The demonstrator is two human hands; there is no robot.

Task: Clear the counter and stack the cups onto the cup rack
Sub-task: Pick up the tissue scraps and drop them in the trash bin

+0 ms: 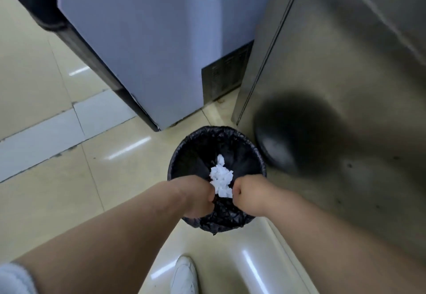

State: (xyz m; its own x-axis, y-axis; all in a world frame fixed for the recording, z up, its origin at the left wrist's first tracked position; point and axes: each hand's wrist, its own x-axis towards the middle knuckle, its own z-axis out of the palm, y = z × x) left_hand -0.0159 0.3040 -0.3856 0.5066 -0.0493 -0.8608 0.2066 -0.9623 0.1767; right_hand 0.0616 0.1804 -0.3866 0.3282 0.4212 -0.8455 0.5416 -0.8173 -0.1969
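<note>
I look straight down at a round bin with a black liner (242,153) on the floor. My left hand (200,193) and my right hand (244,192) hang over its near rim, both curled into fists with the knuckles facing each other. A crumpled white paper wad (220,177) sits between the two fists and touches both, so both hands seem to grip its lower end. The fingertips are hidden. No cups, cup rack or counter top are in view.
A pale blue appliance (149,47) with a dark front stands behind the bin. A steel cabinet (341,74) rises on the right and reflects the bin. Beige floor tiles (57,178) spread to the left. My white shoe (184,275) is below.
</note>
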